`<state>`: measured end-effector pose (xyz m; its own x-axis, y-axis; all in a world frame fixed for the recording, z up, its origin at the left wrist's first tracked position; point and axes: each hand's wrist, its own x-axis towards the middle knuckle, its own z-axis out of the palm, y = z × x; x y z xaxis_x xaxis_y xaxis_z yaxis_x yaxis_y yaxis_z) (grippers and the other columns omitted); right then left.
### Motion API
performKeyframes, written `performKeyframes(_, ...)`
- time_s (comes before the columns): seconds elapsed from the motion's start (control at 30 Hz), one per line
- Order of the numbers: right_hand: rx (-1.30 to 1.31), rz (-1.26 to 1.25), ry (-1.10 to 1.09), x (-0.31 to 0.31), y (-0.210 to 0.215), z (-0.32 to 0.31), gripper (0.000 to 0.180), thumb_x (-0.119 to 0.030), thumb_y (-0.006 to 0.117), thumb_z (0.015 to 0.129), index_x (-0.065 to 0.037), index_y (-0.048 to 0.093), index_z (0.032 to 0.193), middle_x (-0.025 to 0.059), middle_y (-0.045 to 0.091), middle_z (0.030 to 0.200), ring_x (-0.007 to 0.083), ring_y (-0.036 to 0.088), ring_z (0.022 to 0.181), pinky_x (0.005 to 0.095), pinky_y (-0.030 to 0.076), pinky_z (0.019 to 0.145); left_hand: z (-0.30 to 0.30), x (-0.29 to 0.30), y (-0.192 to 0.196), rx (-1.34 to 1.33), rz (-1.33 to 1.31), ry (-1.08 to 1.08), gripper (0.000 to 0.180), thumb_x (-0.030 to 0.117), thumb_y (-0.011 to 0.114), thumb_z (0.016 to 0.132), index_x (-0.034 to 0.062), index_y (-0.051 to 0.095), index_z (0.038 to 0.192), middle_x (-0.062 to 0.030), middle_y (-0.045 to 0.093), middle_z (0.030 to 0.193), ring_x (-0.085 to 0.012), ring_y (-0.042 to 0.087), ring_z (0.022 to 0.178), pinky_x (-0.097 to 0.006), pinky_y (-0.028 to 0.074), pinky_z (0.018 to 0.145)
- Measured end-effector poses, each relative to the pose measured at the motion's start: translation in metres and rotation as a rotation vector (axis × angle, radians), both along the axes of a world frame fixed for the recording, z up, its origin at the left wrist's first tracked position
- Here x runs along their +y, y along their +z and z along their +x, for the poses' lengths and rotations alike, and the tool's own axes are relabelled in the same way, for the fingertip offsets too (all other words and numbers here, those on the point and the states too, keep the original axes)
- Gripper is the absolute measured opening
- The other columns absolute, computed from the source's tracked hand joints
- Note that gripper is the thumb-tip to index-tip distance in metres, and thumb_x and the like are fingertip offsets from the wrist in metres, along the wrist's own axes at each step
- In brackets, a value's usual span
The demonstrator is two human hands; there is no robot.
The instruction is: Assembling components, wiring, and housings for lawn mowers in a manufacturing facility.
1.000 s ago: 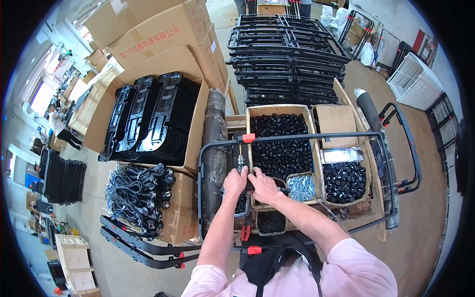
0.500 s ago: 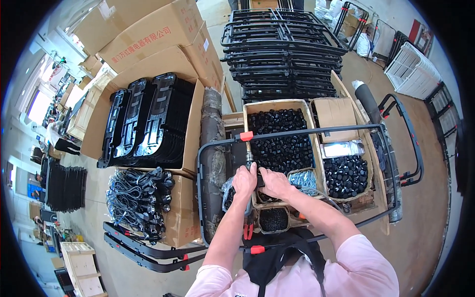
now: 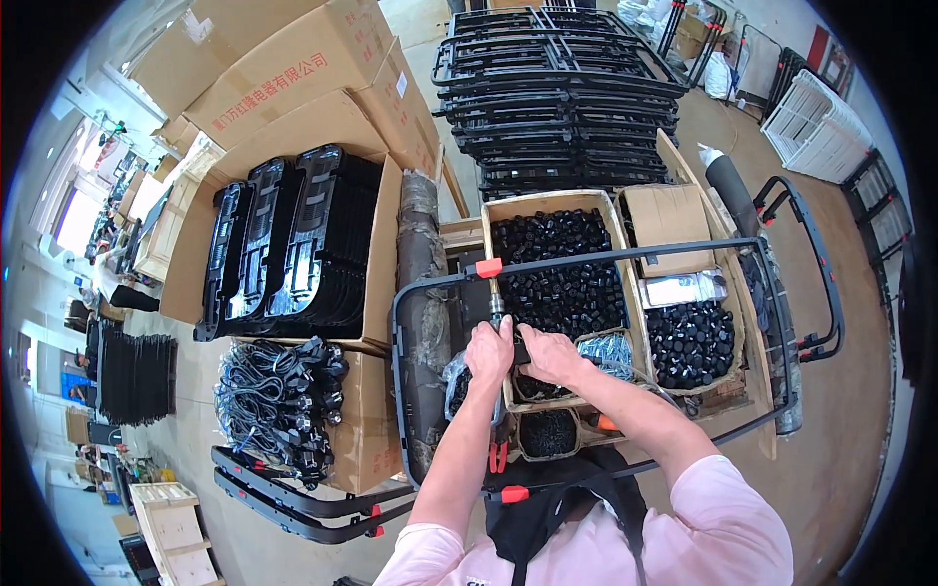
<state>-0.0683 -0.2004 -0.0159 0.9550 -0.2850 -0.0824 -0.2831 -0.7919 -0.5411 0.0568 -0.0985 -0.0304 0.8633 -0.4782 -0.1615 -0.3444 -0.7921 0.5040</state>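
Note:
A black rectangular tube frame (image 3: 576, 259) with rounded corners lies across the bins in front of me. On its far bar sits a red fitting (image 3: 489, 267). My left hand (image 3: 490, 352) is wrapped round the black body of a power screwdriver (image 3: 497, 306), and my right hand (image 3: 550, 354) grips the same tool from the right. The screwdriver's metal nose points away from me, with its tip at the red fitting. Whether the tip is seated in a screw is too small to tell. A second red fitting (image 3: 514, 494) is on the near bar, close to my body.
Ahead are a bin of black caps (image 3: 557, 278), a bin of round black knobs (image 3: 690, 342), silver screws (image 3: 606, 354) and small black screws (image 3: 548, 434). Left stand a carton of black panels (image 3: 381, 264) and bundled cables (image 3: 278, 410). Stacked black frames (image 3: 562, 107) rise behind.
The whole scene has shifted slightly in the picture as my head moved. Both hands remain on the screwdriver, and its tip stays at the red fitting.

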Motion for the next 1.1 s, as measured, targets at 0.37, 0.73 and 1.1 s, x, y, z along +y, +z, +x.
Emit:
performKeyframes(0.37, -0.083, 0.016, -0.029, -0.009, -0.008, 0.005, 0.078, -0.023, 0.083, 0.078, 0.007, 0.045, 0.140, 0.0299, 0.073, 0.111, 0.0464, 0.072, 0.100, 0.0513, 0.060, 0.089, 0.009, -0.012, 0.004, 0.016, 0.041, -0.015, 0.065, 0.059, 0.054, 0.103, -0.0042, 0.068, 0.110, -0.0315, 0.072, 0.114, -0.0509, 0.070, 0.106, -0.059, 0.055, 0.093)
performKeyframes(0.73, -0.150, -0.035, 0.024, -0.005, -0.003, 0.006, 0.054, -0.017, 0.083, 0.078, -0.005, 0.058, 0.124, 0.0163, 0.061, 0.123, 0.0410, 0.070, 0.105, 0.0509, 0.059, 0.088, 0.014, -0.017, 0.006, 0.018, 0.034, -0.011, 0.067, 0.061, 0.054, 0.102, -0.0036, 0.069, 0.111, -0.0313, 0.072, 0.114, -0.0502, 0.071, 0.108, -0.059, 0.055, 0.094)
performKeyframes(1.1, -0.103, -0.036, -0.027, 0.009, -0.001, -0.002, 0.049, -0.018, 0.083, 0.080, -0.004, 0.059, 0.121, 0.0155, 0.059, 0.126, 0.0409, 0.069, 0.107, 0.0507, 0.058, 0.090, 0.006, -0.006, 0.004, 0.020, 0.019, -0.031, 0.068, 0.061, 0.053, 0.103, -0.0046, 0.069, 0.110, -0.0322, 0.072, 0.114, -0.0500, 0.070, 0.108, -0.058, 0.055, 0.095)
